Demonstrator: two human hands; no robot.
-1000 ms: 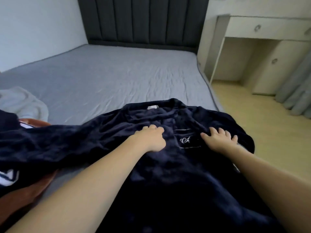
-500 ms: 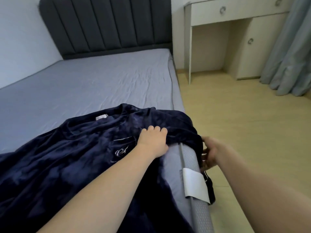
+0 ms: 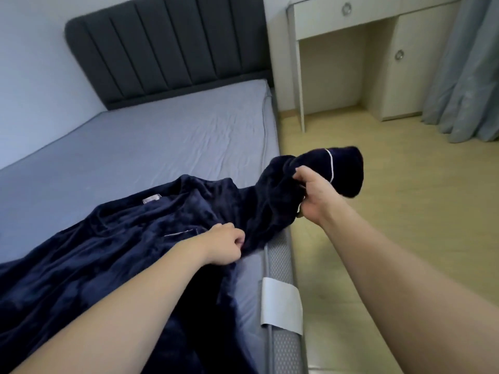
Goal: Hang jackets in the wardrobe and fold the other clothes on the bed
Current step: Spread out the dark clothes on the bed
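Observation:
A dark navy plush garment (image 3: 113,255) with white piping lies spread over the near right part of the bed (image 3: 162,147). A small label shows at its collar. My right hand (image 3: 313,195) grips one sleeve (image 3: 343,171) and holds it up beyond the bed's right edge, cuff pointing away. My left hand (image 3: 225,245) has its fingers curled into the fabric by the chest pocket, close to the mattress edge. The lower part of the garment runs out of view at the bottom left.
The grey sheet stretches back to a dark padded headboard (image 3: 167,49). A white tag (image 3: 282,310) hangs over the mattress side. Right of the bed is wooden floor (image 3: 405,211), a cream desk with a drawer and cupboard (image 3: 378,49), and grey curtains (image 3: 469,71).
My right hand, which reached down beside the mattress, has lifted the sleeve up and out over the floor. My left hand has curled into the cloth. The view has swung right.

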